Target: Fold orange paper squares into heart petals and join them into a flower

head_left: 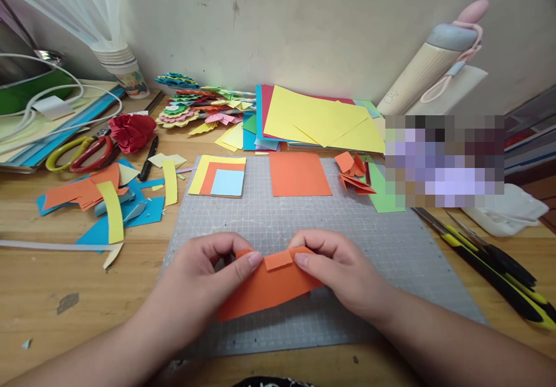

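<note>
Above a grey cutting mat (347, 323), both my hands hold one sheet of orange paper (264, 291). Its top edge has a small flap folded toward me between my thumbs. My left hand (217, 271) pinches the sheet at its upper left, thumb in front and fingers behind. On the upper right, my right hand (330, 265) pinches it the same way. Beyond them on the mat lie a flat orange square (299, 175), a stack of yellow, orange and light blue squares (227, 181), and some folded orange pieces (354, 172).
Paper scraps (115, 213), scissors (91, 152) and a black pen (148, 158) lie to the left. Coloured sheets (313, 114) and paper flowers (200, 106) sit along the wall. At right are a yellow-black cutter (495, 277) and a leaning bottle (428, 65).
</note>
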Motion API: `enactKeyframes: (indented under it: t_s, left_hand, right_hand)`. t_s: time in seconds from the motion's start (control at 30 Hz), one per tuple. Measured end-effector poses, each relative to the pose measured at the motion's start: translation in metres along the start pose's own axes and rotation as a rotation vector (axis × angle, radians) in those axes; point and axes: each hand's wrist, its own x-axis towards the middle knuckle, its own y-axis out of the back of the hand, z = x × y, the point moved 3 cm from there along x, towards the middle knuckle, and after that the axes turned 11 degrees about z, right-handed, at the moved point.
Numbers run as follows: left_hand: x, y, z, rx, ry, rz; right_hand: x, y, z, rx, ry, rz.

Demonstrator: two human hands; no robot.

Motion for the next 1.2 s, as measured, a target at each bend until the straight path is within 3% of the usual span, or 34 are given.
enactKeyframes:
  t_s: [0.3, 0.6, 0.67, 0.87, 1.2]
  left_hand:
    - [-0.001, -0.007, 0.007, 0.109, -0.132, -0.031]
    - [-0.003, -0.005, 0.011, 0.355, -0.418, -0.019]
    - [-0.002, -0.005, 0.010, 0.312, -0.376, -0.024]
    - [-0.001, -0.006, 0.003, 0.076, -0.031, -0.039]
    - [0.000, -0.004, -0.004, -0.019, 0.107, -0.108]
  right_hand:
    - [0.002, -0.001, 0.001, -0.046, 0.001, -0.005]
    - [0.002, 0.000, 0.004, -0.114, -0.038, -0.048]
    - [0.002, 0.000, 0.003, -0.114, -0.037, -0.069]
    - [-0.001, -0.001, 0.002, -0.050, -0.010, -0.130]
    - [-0.003, -0.004, 0.006, -0.025, -0.025, -0.063]
